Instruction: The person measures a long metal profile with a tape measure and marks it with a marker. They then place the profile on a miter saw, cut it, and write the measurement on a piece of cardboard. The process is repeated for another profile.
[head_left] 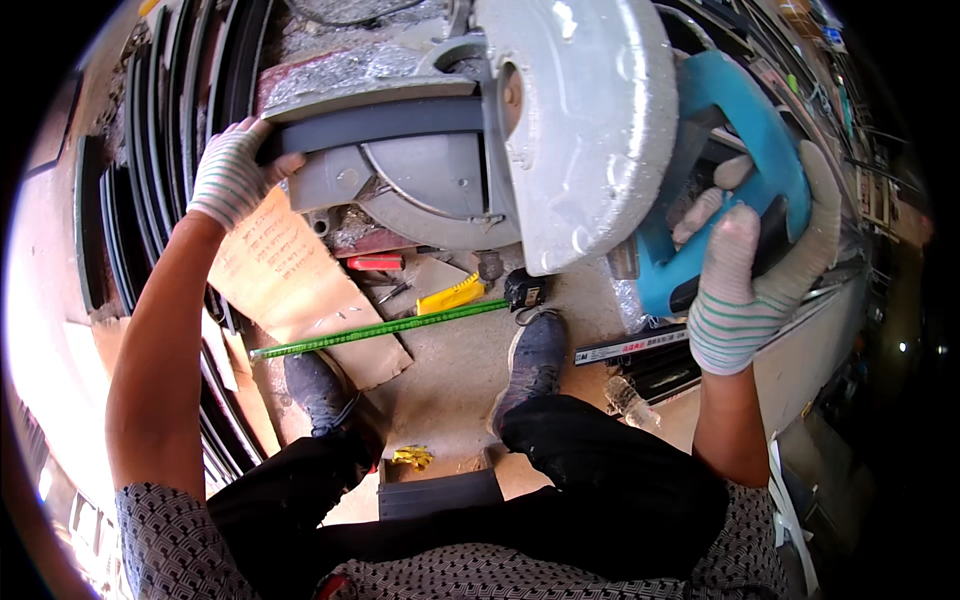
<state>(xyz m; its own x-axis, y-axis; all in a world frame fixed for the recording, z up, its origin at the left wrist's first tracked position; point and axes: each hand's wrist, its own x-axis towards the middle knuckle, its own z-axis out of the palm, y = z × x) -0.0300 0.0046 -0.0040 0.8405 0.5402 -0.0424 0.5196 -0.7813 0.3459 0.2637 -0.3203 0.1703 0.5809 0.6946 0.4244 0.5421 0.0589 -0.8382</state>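
the left grip [236, 172] pinches a dark bar [390, 128], best kept flush to the fence [370, 97] of the saw [600, 140], while the right grip [752, 275] clasps its blue handle [765, 128].

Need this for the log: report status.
Left hand holding dark strip. Right hand on blue saw handle. Green tape extended by shoes, apart from strip.

- A workshop: large circular saw [595, 130] with rounded grey guard and blue plastic handle [765, 125]
- Long, narrow, dark profiles [160, 140] side by side at left
- Silvery shavings [350, 72] behind the saw
- Black-cased, green-bladed tape measure [526, 288]
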